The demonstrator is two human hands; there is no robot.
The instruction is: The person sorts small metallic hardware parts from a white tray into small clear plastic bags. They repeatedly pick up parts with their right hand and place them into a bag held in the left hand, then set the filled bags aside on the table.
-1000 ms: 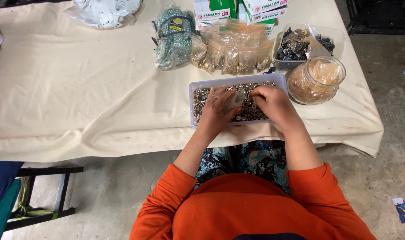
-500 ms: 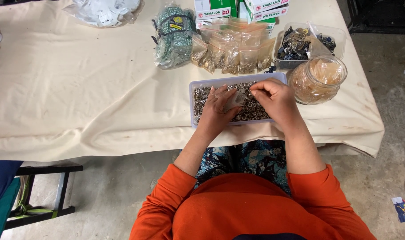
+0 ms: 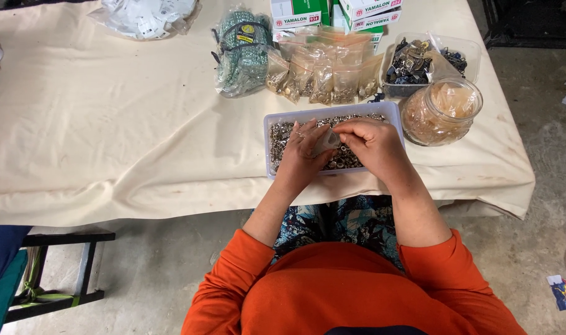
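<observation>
Over the shallow clear tray (image 3: 391,111) of small metal fasteners (image 3: 283,133), near the table's front edge, we hold a small clear plastic bag (image 3: 326,142) between both hands. Our left hand (image 3: 303,155) pinches the bag from its side, and our right hand (image 3: 371,144) closes on it from the other, fingers curled over its mouth. By our reading, we are at the filling step, with the bag held at the tray. The next move seems to call for keeping the mouth open with one hand so that the other can gather loose pieces, though we cannot tell if any are inside yet.

Counting outward: one tray, one bag in hand, two hands. Behind the tray lies one row of filled small bags (image 3: 323,77), too overlapped to count. To the right stand one round clear jar (image 3: 441,111) and one clear tub of dark metal parts (image 3: 429,59). One green mesh bundle (image 3: 239,53) lies to the left. The cream-clothed table (image 3: 109,136) carries it all.
</observation>
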